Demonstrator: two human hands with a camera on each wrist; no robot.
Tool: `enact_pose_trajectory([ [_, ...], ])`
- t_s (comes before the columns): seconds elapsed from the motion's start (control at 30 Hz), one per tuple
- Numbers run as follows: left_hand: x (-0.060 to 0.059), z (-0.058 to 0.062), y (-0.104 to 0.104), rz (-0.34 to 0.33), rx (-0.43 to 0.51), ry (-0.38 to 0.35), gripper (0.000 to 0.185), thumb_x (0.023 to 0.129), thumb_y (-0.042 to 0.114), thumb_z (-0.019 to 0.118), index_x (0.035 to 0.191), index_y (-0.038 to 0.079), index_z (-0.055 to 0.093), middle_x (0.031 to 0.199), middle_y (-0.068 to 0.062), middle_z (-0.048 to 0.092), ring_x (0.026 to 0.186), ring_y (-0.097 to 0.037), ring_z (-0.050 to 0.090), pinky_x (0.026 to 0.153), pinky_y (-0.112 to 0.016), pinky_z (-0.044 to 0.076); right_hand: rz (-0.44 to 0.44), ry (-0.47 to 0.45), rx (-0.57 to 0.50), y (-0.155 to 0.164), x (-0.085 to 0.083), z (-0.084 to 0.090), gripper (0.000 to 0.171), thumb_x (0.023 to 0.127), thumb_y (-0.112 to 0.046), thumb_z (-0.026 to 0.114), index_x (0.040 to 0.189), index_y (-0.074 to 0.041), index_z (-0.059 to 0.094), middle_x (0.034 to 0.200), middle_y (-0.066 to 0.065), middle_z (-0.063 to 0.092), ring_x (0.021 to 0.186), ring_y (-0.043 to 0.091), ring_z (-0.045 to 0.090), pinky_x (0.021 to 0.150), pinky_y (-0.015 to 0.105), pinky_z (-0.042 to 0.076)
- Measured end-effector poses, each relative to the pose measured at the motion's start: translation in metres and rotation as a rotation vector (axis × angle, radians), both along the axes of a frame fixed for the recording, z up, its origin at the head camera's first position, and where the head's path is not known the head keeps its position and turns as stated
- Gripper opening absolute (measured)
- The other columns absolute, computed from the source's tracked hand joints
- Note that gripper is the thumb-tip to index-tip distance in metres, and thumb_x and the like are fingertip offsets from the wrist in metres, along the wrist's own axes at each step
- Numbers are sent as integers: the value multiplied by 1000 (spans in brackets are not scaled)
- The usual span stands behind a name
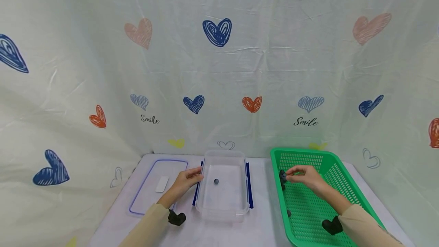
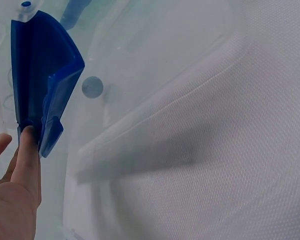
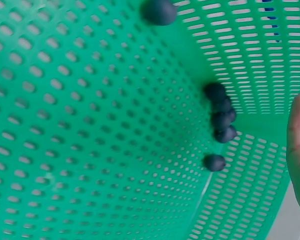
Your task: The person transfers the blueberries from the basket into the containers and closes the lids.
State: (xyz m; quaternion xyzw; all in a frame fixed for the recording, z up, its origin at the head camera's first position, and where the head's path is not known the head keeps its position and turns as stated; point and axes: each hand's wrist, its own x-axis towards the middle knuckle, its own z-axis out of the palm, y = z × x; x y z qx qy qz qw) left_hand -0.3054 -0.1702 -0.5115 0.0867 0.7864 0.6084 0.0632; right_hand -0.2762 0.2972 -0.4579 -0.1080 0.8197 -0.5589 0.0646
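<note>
My left hand (image 1: 186,180) is at the left side of a clear plastic box (image 1: 205,210). In the left wrist view its straight fingers touch the blue side latch (image 2: 50,75), which hangs unfastened; the thumb is apart from it. One blueberry (image 1: 216,181) lies inside the box, seen as a round blur through the wall. Inside the green basket (image 1: 305,216), my right hand (image 1: 306,176) pinches a blueberry (image 1: 284,177) at its fingertips, beside a row of blueberries (image 3: 221,119) along the basket wall. Only a finger's edge shows in the right wrist view.
The clear lid with a blue seal (image 1: 137,197) lies left of the box, a white rectangular piece (image 1: 162,184) on it. Another blue latch (image 1: 249,186) sticks out at the box's right. A separate blueberry (image 1: 289,213) lies nearer in the basket. A heart-printed curtain (image 1: 219,71) hangs behind.
</note>
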Motion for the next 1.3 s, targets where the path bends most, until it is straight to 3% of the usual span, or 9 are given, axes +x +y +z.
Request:
enact_pose_trajectory([
  [0.23,0,-1,1,-2,-3,4,56,96,25,69,142,-3,52,140,-22,55,127,-36,54,105,-45,46,112,-29,21,10,1,-13,26,91,-12,74,108,7,68,108,18,67,97,34,69,92,54,53],
  [0.67,0,0,1,-11,6,4,51,98,19,66,142,-3,52,140,-23,54,127,-35,54,105,-46,46,308,-59,28,14,2,-29,30,89,-3,74,110,16,63,108,33,64,88,26,70,78,43,60],
  [1.13,0,0,0,2,9,1,54,97,23,68,141,-2,53,139,-23,55,125,-35,56,104,-45,47,462,-35,38,10,3,-44,23,79,4,77,99,12,68,91,30,66,74,20,69,63,31,60],
  [1.3,-1,-2,0,-3,8,9,52,98,20,66,142,-3,51,140,-24,54,126,-35,55,104,-44,48,487,-25,51,10,4,-50,22,77,4,80,96,8,69,89,21,67,71,14,66,60,27,59],
])
